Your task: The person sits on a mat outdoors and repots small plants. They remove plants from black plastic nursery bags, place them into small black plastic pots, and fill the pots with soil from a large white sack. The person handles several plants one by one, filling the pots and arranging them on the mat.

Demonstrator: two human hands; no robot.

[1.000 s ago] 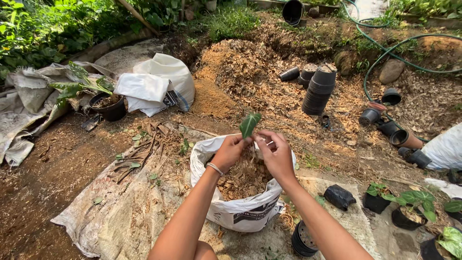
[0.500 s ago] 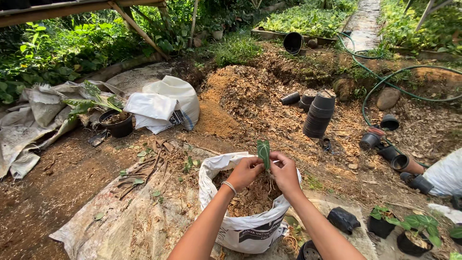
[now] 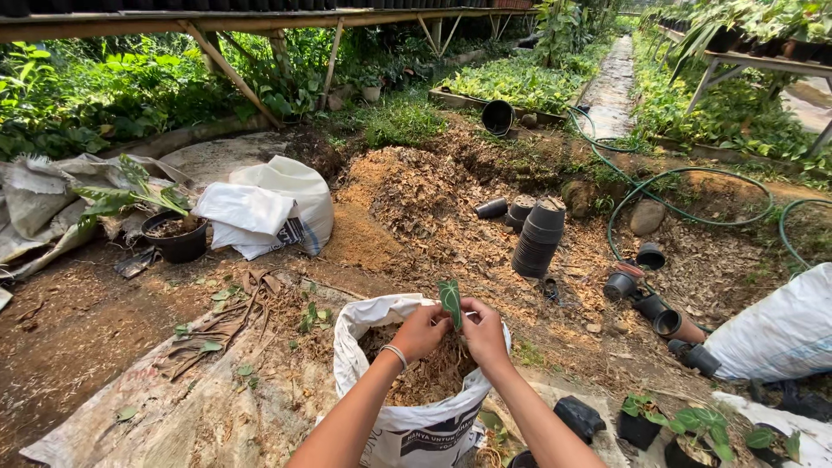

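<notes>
Head view, only one available. Both hands meet just above the open mouth of a white sack (image 3: 407, 425) that stands on the ground, filled with brown woody chips.

Left hand (image 3: 419, 331): fingers curled in tight, pinching the lower part of a small green leaf cutting (image 3: 450, 299). Thin bracelet on that wrist.

Right hand (image 3: 484, 330): fingers also closed, thumb and forefinger on the same cutting from the other side. The two hands touch each other at the fingertips.

Leaf cutting: upright, blade sticks up above the fingers of both hands, base hidden between them. It sits over the sack's rim, back edge side, not down in the chips.

Around it:
- stack of black plastic pots (image 3: 537, 236) upright, well beyond the sack, loose pots lying on their sides near it
- mound of wood chips (image 3: 416, 195) behind
- second white sack (image 3: 277, 204) lying at left, with a black pot holding a green plant (image 3: 176, 234) just beside it
- green hose (image 3: 685, 178) looped on the ground at right
- small potted seedlings (image 3: 685, 429) at lower right, near the right forearm
</notes>
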